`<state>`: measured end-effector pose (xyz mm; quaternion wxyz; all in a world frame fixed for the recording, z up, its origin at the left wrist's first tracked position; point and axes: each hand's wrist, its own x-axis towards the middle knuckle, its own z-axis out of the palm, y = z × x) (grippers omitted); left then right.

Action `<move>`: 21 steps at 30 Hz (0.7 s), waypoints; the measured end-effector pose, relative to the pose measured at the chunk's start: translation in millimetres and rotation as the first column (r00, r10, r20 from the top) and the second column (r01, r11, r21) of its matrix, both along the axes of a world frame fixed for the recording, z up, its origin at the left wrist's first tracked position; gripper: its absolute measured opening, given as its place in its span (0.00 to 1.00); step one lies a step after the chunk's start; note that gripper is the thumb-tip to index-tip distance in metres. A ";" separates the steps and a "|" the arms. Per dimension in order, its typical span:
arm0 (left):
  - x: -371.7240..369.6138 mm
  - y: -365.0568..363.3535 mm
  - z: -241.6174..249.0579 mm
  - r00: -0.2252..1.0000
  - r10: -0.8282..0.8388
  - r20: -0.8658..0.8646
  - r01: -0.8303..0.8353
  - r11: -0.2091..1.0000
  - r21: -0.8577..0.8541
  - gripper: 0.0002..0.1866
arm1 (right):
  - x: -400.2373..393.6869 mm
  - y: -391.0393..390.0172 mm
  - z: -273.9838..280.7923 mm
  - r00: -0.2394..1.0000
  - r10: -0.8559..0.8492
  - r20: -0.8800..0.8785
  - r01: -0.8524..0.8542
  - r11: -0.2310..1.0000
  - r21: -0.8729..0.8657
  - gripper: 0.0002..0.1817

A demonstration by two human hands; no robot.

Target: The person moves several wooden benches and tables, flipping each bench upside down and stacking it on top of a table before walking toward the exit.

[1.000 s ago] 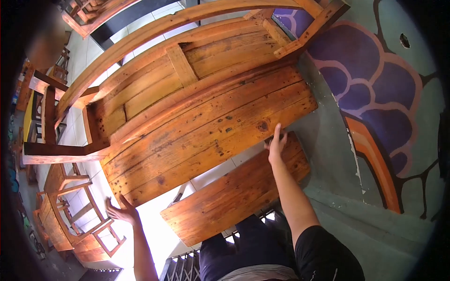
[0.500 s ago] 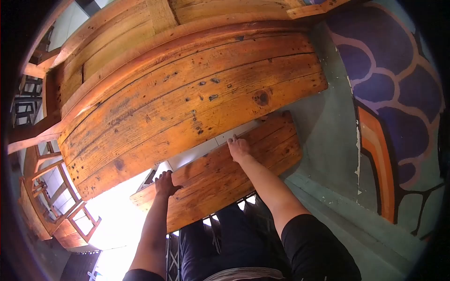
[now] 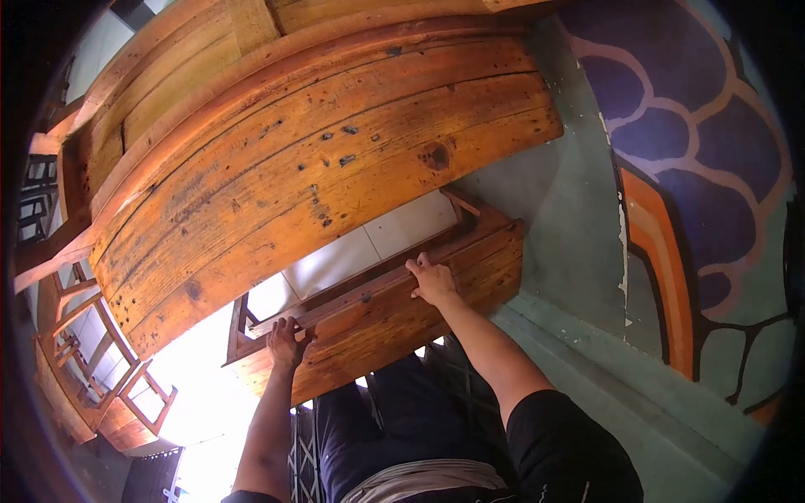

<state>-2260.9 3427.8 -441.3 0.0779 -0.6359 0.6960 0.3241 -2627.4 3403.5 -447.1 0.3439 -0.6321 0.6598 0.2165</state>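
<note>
A wooden bench (image 3: 394, 327) is tipped towards me, its plank top slanting down to my legs. Its leg frame (image 3: 239, 331) shows on the far side. My left hand (image 3: 287, 342) grips the bench's far edge near the left end, fingers hooked over and thumb on the top. Farther right along that edge, my right hand (image 3: 433, 281) is closed over it too, partly hiding its own fingertips. Just beyond the bench stands a long wooden table (image 3: 335, 168) with worn planks.
At right is a grey-green wall (image 3: 558, 218) with a painted mural (image 3: 671, 138). A wooden chair-like frame (image 3: 105, 360) stands at left, beside bright light on the floor. Beyond the table is another wooden bench or seat (image 3: 168, 84). A dark metal lattice (image 3: 303, 453) lies behind my legs.
The bench has tipped further towards me, and its far side and legs now show. Both hands stay on its edge. The view has shifted slightly.
</note>
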 end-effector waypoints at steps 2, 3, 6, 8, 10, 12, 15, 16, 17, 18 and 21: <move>-0.6 2.9 -2.6 1.000 -0.008 0.008 0.008 1.000 -0.012 0.24 | -4.0 2.7 2.5 1.000 -0.010 -0.001 0.010 1.000 -0.005 0.35; -0.3 3.9 -4.1 1.000 -0.009 0.022 0.010 1.000 -0.029 0.24 | -5.1 1.0 2.1 0.999 -0.033 0.003 0.033 0.999 0.000 0.35; 1.9 11.3 -9.5 0.999 0.010 -0.043 -0.016 0.991 -0.131 0.25 | -1.9 -2.7 6.1 0.997 -0.069 0.030 0.070 0.997 -0.016 0.36; 4.5 22.0 -17.5 0.995 0.101 0.007 -0.101 0.994 0.040 0.33 | -3.0 -3.8 7.9 0.997 -0.073 0.009 0.073 0.997 0.003 0.39; 12.3 33.3 -24.0 0.994 0.045 0.098 -0.058 0.990 0.132 0.36 | 6.2 -7.4 12.8 0.998 -0.058 -0.013 0.057 0.997 -0.054 0.39; 8.6 24.1 4.3 0.999 0.024 0.046 -0.031 0.988 0.152 0.34 | 5.4 -12.1 10.2 0.994 -0.091 0.053 0.093 0.995 -0.039 0.33; 7.8 33.2 7.5 1.000 0.020 0.014 -0.021 0.996 0.091 0.33 | 9.4 -19.7 9.8 0.999 -0.045 0.029 0.045 0.999 -0.013 0.33; 7.4 36.7 1.6 1.000 -0.008 -0.007 0.008 0.999 -0.042 0.34 | 7.4 -19.4 8.7 0.997 -0.069 0.020 0.069 0.998 -0.001 0.33; 8.7 41.3 -5.2 1.000 -0.029 0.012 0.030 0.996 -0.083 0.34 | 6.3 -18.4 7.9 0.998 -0.066 0.014 0.066 0.998 0.002 0.33; 9.6 41.9 -10.6 1.000 -0.027 0.007 0.027 0.996 -0.079 0.34 | 7.5 -20.3 8.1 0.998 -0.063 0.031 0.064 0.997 -0.032 0.33; 8.5 43.7 -23.7 0.998 -0.010 0.063 0.018 0.991 -0.132 0.41 | 10.2 -22.0 10.9 0.996 -0.079 0.041 0.081 0.996 -0.046 0.34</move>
